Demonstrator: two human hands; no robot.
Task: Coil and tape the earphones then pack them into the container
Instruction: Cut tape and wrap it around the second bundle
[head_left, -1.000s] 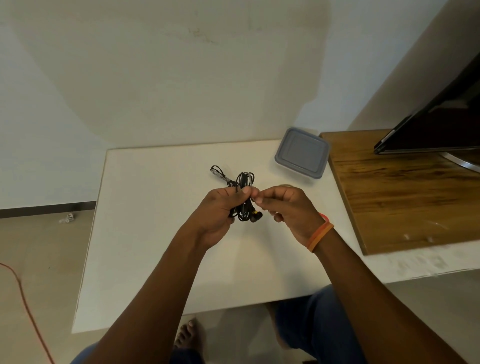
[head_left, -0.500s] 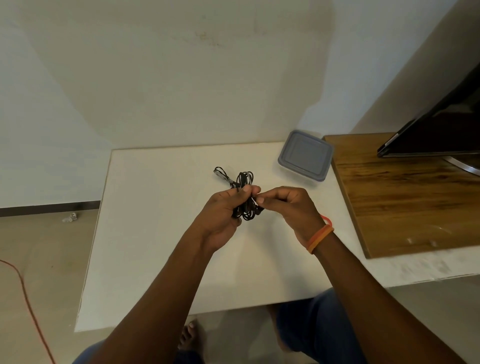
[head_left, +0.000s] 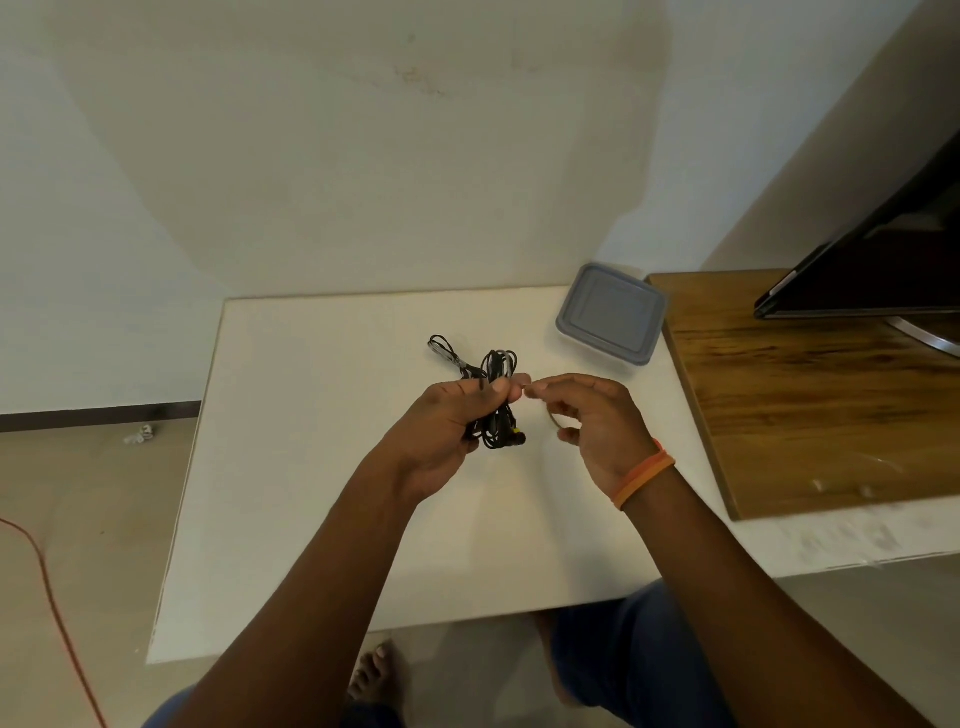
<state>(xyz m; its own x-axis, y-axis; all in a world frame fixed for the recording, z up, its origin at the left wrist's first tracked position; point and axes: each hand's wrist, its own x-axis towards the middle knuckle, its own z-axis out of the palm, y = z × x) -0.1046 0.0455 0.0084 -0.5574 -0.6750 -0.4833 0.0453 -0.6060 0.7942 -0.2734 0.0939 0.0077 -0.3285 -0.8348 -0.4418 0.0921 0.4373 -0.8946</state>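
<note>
Left hand (head_left: 441, 431) around coiled earphones (head_left: 498, 405)

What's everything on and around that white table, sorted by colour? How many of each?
Black: 2, the earphones gripped in the left hand and the screen
Grey: 1, the lidded container
Orange: 2, the wristband by the right hand and the floor cable
Brown: 1, the wooden board
Total: 6
</note>
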